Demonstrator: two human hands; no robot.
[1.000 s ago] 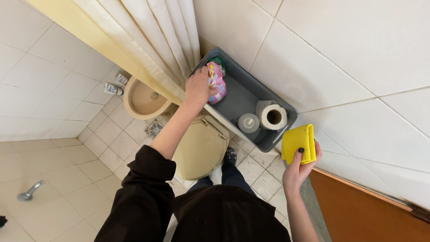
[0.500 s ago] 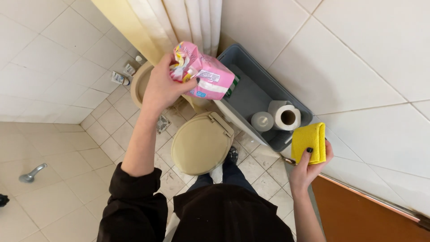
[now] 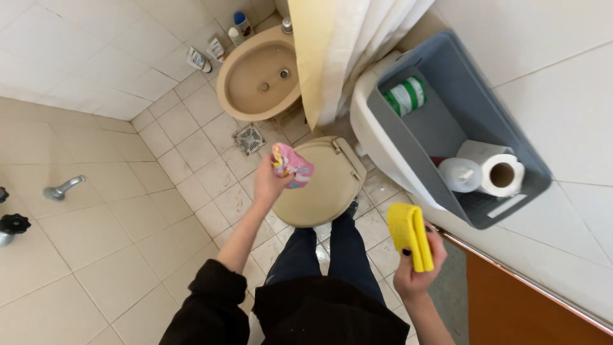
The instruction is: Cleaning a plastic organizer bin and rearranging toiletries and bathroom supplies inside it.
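The pink packet (image 3: 292,167) is held over the closed toilet lid (image 3: 322,185), its long axis apparently pointing toward the bin (image 3: 447,121); it is gripped by the closed left hand (image 3: 271,183). A folded yellow cloth (image 3: 410,235) is clasped upright in the right hand (image 3: 415,275).

A home bathroom, tiled in pale squares on floor and walls. Beige toilet (image 3: 316,185) with lid shut, a matching bidet (image 3: 258,73) beyond it, a floor drain (image 3: 249,138) between the two — plus a hanging shower curtain (image 3: 332,45). Grey bin (image 3: 460,121) on the cistern (paper rolls (image 3: 501,174) inside). Small bottles (image 3: 220,38) along the wall.
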